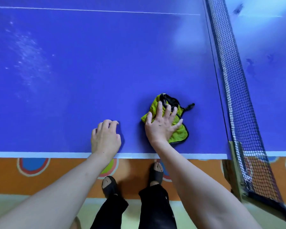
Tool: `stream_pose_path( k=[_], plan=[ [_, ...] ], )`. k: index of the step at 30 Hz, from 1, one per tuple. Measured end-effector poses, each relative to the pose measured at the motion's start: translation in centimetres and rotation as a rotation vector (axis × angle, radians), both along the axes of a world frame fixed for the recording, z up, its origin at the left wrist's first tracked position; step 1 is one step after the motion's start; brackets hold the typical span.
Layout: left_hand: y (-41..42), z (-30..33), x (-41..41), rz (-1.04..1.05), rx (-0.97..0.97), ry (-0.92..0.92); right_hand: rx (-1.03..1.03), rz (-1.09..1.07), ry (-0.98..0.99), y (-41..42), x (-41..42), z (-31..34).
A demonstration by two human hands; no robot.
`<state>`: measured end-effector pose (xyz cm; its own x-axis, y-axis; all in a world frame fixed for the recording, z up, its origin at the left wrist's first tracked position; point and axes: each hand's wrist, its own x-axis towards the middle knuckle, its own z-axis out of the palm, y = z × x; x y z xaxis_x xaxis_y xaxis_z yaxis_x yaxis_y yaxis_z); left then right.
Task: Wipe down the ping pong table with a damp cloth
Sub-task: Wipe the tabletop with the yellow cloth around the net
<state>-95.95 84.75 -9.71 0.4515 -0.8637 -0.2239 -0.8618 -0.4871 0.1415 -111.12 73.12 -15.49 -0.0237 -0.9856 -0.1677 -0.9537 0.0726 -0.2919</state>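
Right hand (162, 124): spread flat, fingers splayed, pressing the cloth (178, 131) onto the desk (89, 71), grasping nothing. Left hand (106, 138): loosely curled, empty, resting beside it. Cloth: lime-green microfibre, dark-edged, bunched, near the net (234, 90). Judged soft, light, limp; best driven under a flat palm.

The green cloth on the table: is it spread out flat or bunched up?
Bunched up. The green cloth lies crumpled in uneven folds under the flat right hand, its black edging twisted on top.
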Motion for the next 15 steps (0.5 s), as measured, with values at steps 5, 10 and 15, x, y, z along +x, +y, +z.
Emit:
stream_pose_path(
  k=[5,10,15],
  plan=[
    [6.8,0.5,8.2,0.112,0.009,-0.020,0.035,0.156,0.015,3.6,10.0,0.2],
    [12.6,0.4,14.1,0.162,0.012,-0.020,0.008,0.430,-0.002,6.2,18.9,0.3],
    [15.3,0.0,15.9,0.148,-0.015,0.004,-0.088,0.733,-0.049,8.7,20.3,-0.3]
  ],
)
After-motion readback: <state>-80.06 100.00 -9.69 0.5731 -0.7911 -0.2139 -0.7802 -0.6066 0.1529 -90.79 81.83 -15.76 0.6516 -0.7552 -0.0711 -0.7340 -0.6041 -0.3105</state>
